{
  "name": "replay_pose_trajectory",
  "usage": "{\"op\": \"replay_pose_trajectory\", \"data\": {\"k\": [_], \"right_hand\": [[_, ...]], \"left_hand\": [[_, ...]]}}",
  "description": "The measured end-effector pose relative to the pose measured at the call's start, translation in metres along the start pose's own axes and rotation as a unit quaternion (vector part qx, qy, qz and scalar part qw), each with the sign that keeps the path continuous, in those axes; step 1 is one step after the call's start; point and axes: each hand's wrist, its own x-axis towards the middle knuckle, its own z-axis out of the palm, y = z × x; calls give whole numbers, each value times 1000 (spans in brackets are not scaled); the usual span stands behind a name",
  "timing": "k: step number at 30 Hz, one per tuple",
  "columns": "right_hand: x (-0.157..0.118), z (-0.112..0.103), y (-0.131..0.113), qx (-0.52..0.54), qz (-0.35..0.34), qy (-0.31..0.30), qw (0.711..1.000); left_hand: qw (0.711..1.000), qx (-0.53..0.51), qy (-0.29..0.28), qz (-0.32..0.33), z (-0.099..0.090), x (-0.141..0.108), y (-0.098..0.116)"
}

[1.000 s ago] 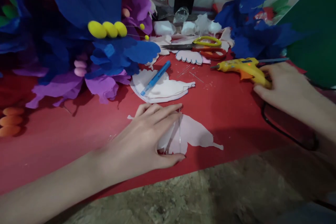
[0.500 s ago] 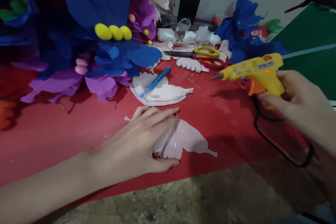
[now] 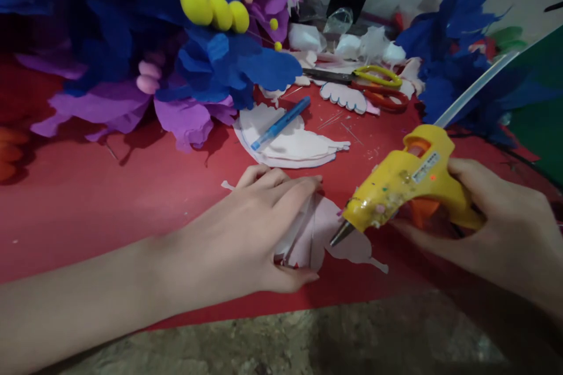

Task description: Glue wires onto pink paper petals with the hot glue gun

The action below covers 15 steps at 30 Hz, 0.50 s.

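Note:
My left hand [image 3: 268, 222] lies over a pale pink paper petal [image 3: 352, 243] on the red tabletop, its thumb at the near edge and its fingers curled over the far side. A thin straight line, perhaps a wire, crosses the paper beside the fingertips. Part of the paper is hidden under the palm. In my right hand [image 3: 497, 234] is a yellow hot glue gun [image 3: 396, 187], with a clear glue stick [image 3: 477, 89] standing out of its back. Its metal nozzle points down at the petal's right half; whether it touches cannot be made out.
Just behind the left hand lies a stack of white petal cut-outs [image 3: 303, 146] with a blue pen [image 3: 281, 123] on top. Scissors [image 3: 378, 76] rest farther back. Large blue and purple paper flowers [image 3: 237, 70] crowd the left; more blue paper [image 3: 457, 53] stands right.
My right hand has brought the glue gun left and down, tilting its nozzle toward the petal. The left hand stays on the paper while the view has shifted slightly.

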Motion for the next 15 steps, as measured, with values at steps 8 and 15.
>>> {"op": "replay_pose_trajectory", "data": {"k": [8,15], "right_hand": [[-1,0,-4,-22,-90,-4,996],[-2,3,-4,-40,-114,-8,993]], "left_hand": [[1000,-13,9,17,1,-1,-3],[1000,-22,8,16,-1,1,-1]]}}
